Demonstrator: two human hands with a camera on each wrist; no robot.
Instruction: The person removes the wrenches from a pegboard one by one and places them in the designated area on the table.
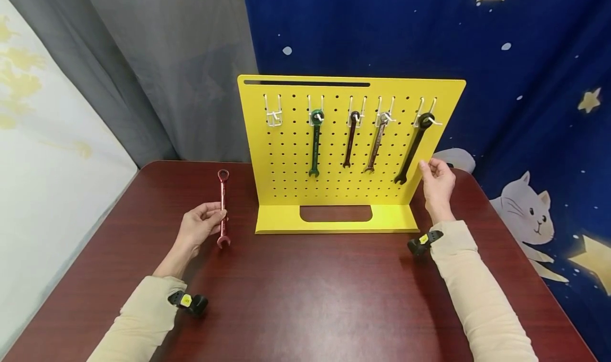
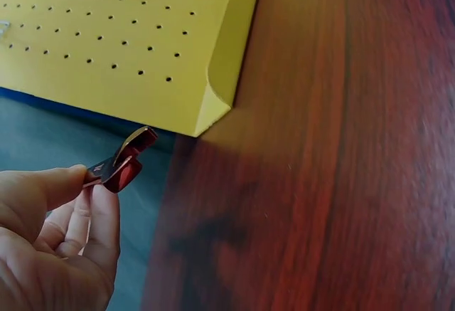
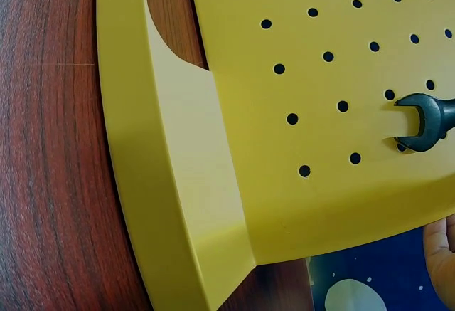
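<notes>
My left hand (image 1: 202,225) pinches a red combination wrench (image 1: 223,192) between thumb and fingers, left of a yellow pegboard (image 1: 286,166). Its ring end points up and its open end down; the left wrist view shows the red open end (image 2: 128,165) just beyond the fingertips. At the board's right edge, my right hand (image 1: 438,184) holds the edge with thumb and fingers; only part of this hand (image 3: 442,254) shows in the right wrist view. On the board hang a green wrench (image 1: 315,144), a dark red wrench (image 1: 350,142), a silver wrench (image 1: 376,144) and a black wrench (image 1: 411,152).
A white double hook (image 1: 274,117) at the board's upper left carries no wrench. The board stands on its yellow base (image 1: 277,221) on a dark red wooden table (image 1: 305,298). Behind hang a grey curtain (image 1: 181,60) and a blue star-patterned curtain (image 1: 406,28).
</notes>
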